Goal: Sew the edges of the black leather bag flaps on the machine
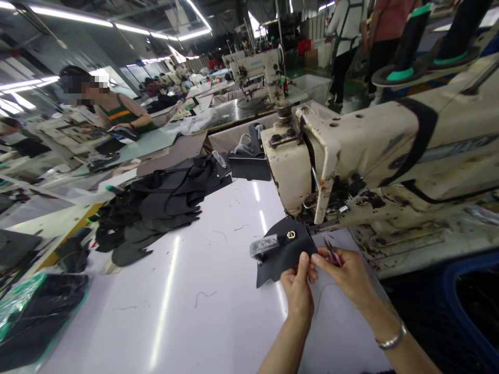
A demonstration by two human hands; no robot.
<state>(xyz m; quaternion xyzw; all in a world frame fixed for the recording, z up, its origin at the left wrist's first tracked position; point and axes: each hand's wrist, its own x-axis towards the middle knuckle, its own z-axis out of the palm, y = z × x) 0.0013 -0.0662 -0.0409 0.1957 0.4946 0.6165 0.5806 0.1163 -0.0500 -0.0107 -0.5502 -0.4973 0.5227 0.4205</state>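
A dark leather panel (286, 257) with a gold ring fitting (290, 235) and a plastic-wrapped strap (264, 244) lies partly under the head of the sewing machine (296, 171). My left hand (299, 291) pinches the near edge of this panel between thumb and fingers. Close beside it, my right hand (349, 272) is closed around small pink-handled thread snips (332, 253), blades pointing up and away. Its thumb and fingertip also meet at the panel's right corner. The needle area is hidden by the machine head.
Dark cut pieces (156, 202) are heaped on the white table (218, 322). Finished-looking panels with wrapped straps (249, 165) rest behind the machine. A plastic-wrapped bundle (42, 317) sits at the left, a blue bin (448, 296) at the right. A co-worker (125, 114) sits beyond.
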